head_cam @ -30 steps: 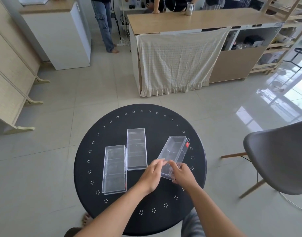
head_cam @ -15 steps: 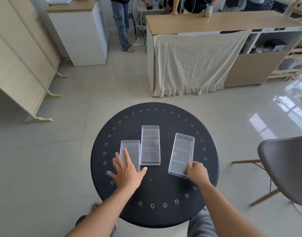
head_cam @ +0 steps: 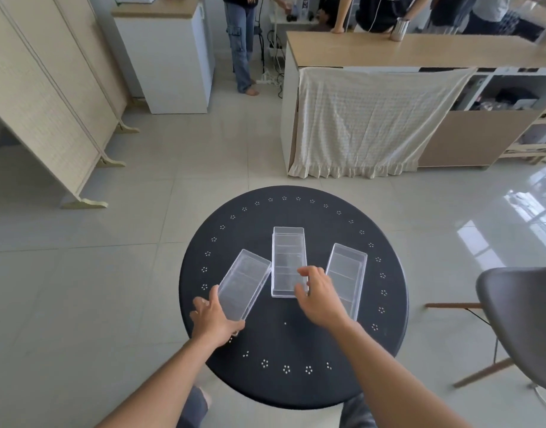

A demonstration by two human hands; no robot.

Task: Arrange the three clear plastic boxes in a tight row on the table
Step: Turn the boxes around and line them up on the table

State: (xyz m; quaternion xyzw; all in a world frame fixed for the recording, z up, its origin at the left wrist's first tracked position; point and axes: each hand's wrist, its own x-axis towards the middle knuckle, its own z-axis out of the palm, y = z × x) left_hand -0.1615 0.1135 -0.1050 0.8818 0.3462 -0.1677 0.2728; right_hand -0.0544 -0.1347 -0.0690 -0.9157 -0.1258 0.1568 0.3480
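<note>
Three clear plastic boxes lie on a round black table (head_cam: 296, 350). The left box (head_cam: 245, 281) is angled, its far end tipped to the right, and my left hand (head_cam: 216, 318) grips its near end. The middle box (head_cam: 288, 257) lies straight, pointing away from me. My right hand (head_cam: 319, 296) holds its near right corner with thumb and fingers. The right box (head_cam: 347, 274) sits slightly tilted, apart from the middle one, and my right hand partly covers its near left side.
A grey chair (head_cam: 524, 322) stands close to the table's right edge. Beyond the table is a wooden counter (head_cam: 419, 50) with a draped cloth (head_cam: 367, 122). People stand behind it. A folding screen (head_cam: 43, 97) is at the left.
My left hand closed on the left box's near end and swung it to an angle. My right hand left the right box and took hold of the middle box.
</note>
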